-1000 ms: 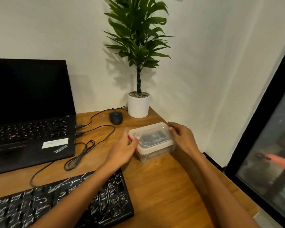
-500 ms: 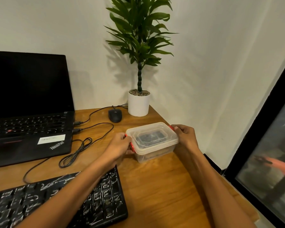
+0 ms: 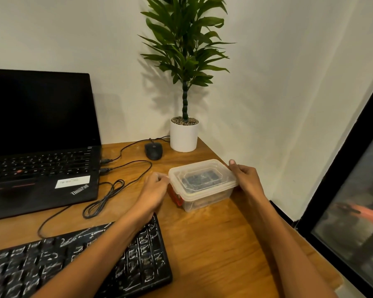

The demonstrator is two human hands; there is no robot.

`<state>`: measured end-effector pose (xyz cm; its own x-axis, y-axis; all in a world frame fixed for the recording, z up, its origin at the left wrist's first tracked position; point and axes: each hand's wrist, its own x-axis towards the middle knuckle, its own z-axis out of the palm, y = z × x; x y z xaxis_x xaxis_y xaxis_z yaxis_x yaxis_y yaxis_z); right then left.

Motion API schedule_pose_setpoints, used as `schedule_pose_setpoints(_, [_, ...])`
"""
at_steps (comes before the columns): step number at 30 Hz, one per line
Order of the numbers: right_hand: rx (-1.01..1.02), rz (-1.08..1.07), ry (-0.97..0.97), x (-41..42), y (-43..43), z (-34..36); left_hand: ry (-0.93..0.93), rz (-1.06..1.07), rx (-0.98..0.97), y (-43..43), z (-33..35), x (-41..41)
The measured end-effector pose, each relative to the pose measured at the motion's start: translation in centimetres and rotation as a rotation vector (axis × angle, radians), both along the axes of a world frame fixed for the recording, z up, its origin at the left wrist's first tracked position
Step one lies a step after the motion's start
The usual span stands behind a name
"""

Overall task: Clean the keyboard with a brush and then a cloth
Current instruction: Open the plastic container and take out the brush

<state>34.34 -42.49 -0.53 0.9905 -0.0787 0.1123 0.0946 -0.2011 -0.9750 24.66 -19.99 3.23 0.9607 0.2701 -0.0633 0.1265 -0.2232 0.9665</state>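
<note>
1. Wooden desk (image 3: 213, 244) in a white-walled corner carried the black keyboard (image 3: 52, 261) at its near edge, untouched by either hand.
2. Head view: the left hand (image 3: 154, 190) pinched the lid (image 3: 202, 175) of a clear container (image 3: 207, 200) above a red latch (image 3: 177, 197), and the right hand (image 3: 247, 179) gripped the opposite rim.
3. The step looked like opening the container for tools. Next, the lid needed lifting off evenly.

Wooden desk (image 3: 213, 244) carries a laptop (image 3: 41, 168), black keyboard (image 3: 19, 269), mouse (image 3: 153, 151), potted plant (image 3: 184, 136), lidded plastic box (image 3: 202, 183) and cables (image 3: 103, 197)
</note>
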Motion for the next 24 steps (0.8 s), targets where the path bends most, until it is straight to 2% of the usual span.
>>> schedule_pose_setpoints(4, [0.013,-0.006,-0.008,-0.2,0.2,0.3,-0.013,-0.079,-0.013,-0.1,0.5,-0.4])
schedule_pose_setpoints(10, [0.064,-0.016,-0.020,-0.5,0.5,0.4,-0.012,-0.030,-0.098,-0.6,0.8,-0.5])
schedule_pose_setpoints(16, [0.126,-0.023,-0.040,-0.7,0.0,0.2,-0.086,-0.049,-0.169,-0.7,1.7,-1.3])
schedule_pose_setpoints(24, [0.042,-0.041,-0.103,-5.0,-0.9,3.1,-0.148,-0.129,-0.232,-0.8,2.4,-3.3])
